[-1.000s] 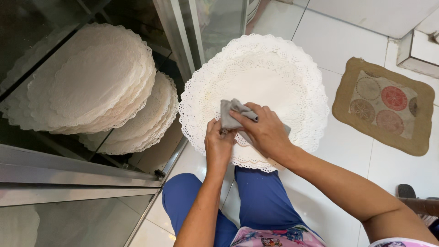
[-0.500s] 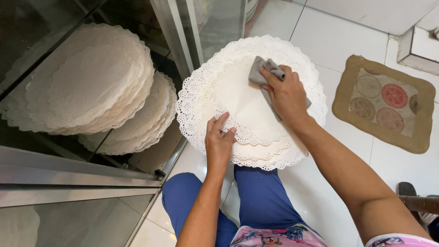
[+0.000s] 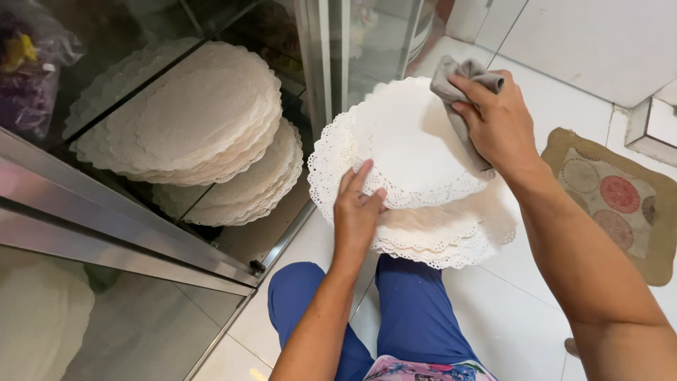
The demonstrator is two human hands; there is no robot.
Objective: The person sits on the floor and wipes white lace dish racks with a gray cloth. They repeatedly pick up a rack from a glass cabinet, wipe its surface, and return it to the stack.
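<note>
A stack of round white lace doilies rests over my knees in blue trousers. My left hand holds the near edge of the stack, fingers spread on top. At the far right edge of the top doily, my right hand is closed around a grey cloth and presses it on the doily. The lower doilies fan out below and to the right.
More piles of white lace doilies lie on glass shelves inside a metal-framed cabinet at the left. A brown patterned mat lies on the white tiled floor at the right.
My right hand has carried the grey cloth from the middle of the doily up to its far right edge. My left hand stayed at the near edge, and the stack has fanned out.
</note>
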